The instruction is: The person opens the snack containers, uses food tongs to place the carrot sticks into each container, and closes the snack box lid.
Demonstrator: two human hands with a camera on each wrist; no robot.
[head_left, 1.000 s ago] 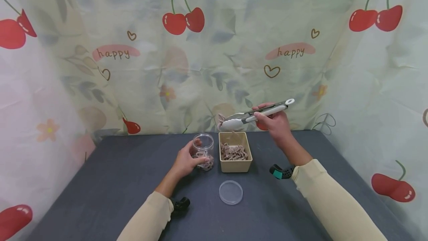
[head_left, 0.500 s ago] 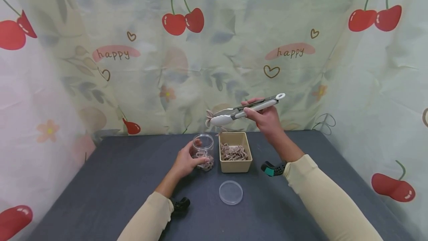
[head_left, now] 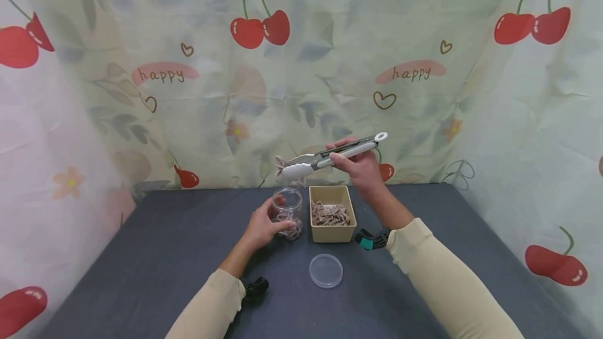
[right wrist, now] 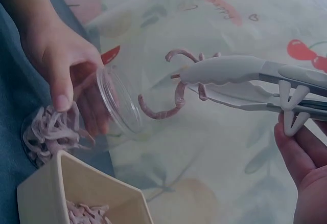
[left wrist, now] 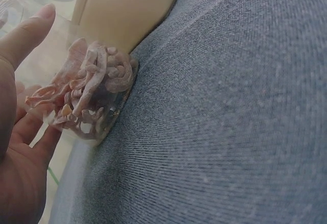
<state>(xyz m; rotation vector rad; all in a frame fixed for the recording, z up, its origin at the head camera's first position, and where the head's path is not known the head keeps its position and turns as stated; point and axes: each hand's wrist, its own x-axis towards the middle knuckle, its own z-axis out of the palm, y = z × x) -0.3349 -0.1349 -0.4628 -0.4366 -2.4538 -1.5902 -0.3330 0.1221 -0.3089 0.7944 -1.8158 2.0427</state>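
Observation:
My left hand (head_left: 260, 227) grips a clear round jar (head_left: 288, 200) that stands lidless on the dark cloth, thumb on the near side. Dusty pinkish-brown strips (left wrist: 94, 81) lie heaped in its lower part. White-and-grey kitchen tongs (head_left: 325, 159) are in my right hand (head_left: 361, 171), raised above the table. Between the tong tips a few curled strips (right wrist: 173, 106) are pinched, dangling close over the jar's open mouth. Right beside the jar sits a beige rectangular box (head_left: 332, 234) with more of the same strips (head_left: 330, 214) on its bottom.
A clear round lid (head_left: 326, 271) lies flat on the dark tablecloth (head_left: 155, 255), nearer than the box. A patterned curtain (head_left: 311, 67) hangs behind the table and along both sides.
My right hand has carried the tongs and the pinched strips leftward, from over the box to over the jar. The left hand and jar have stayed in place.

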